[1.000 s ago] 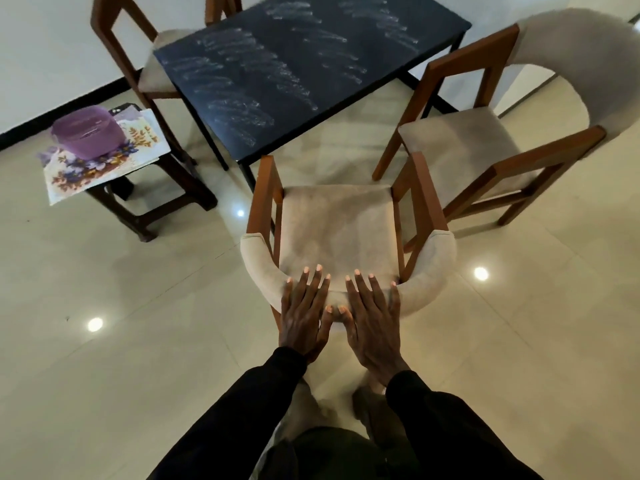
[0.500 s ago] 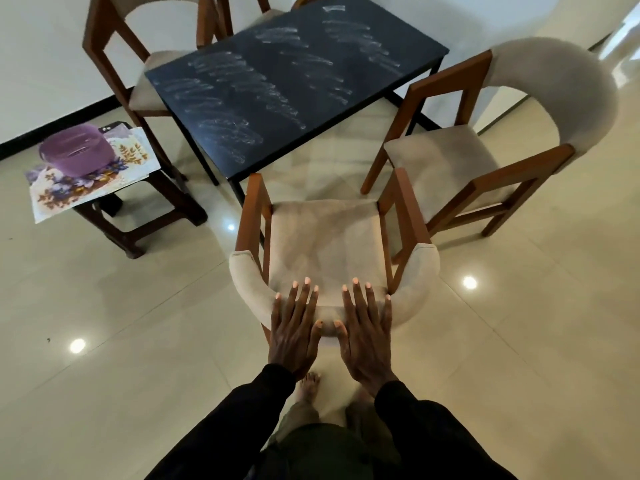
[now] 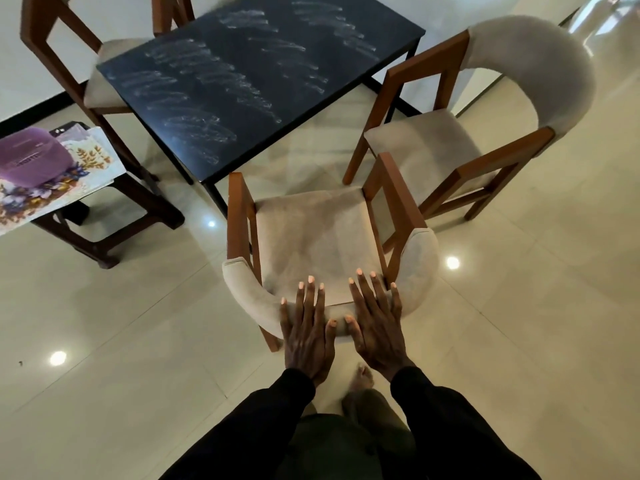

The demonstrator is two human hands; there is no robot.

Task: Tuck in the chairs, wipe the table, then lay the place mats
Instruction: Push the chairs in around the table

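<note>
A wooden chair (image 3: 318, 233) with a beige seat and curved padded back stands in front of me, its front at the near end of the black table (image 3: 249, 74). My left hand (image 3: 306, 327) and my right hand (image 3: 377, 323) lie flat side by side on the padded backrest, fingers straight and pointing toward the table. White smear marks cover the table top. A second chair (image 3: 460, 140) stands pulled out at the table's right side. A third chair (image 3: 100, 81) sits at the far left corner. Floral place mats (image 3: 52, 181) lie on a small stool at left.
A purple pouch (image 3: 33, 157) rests on the place mats atop the dark wooden stool (image 3: 114, 220). Glossy cream floor tiles (image 3: 104, 341) stretch around the furniture. A white wall with a black skirting runs along the upper left. My bare foot (image 3: 360, 377) shows below the chair.
The chair has slid forward toward the table under my hands, and I have stepped after it. My hands have spread slightly apart on the backrest.
</note>
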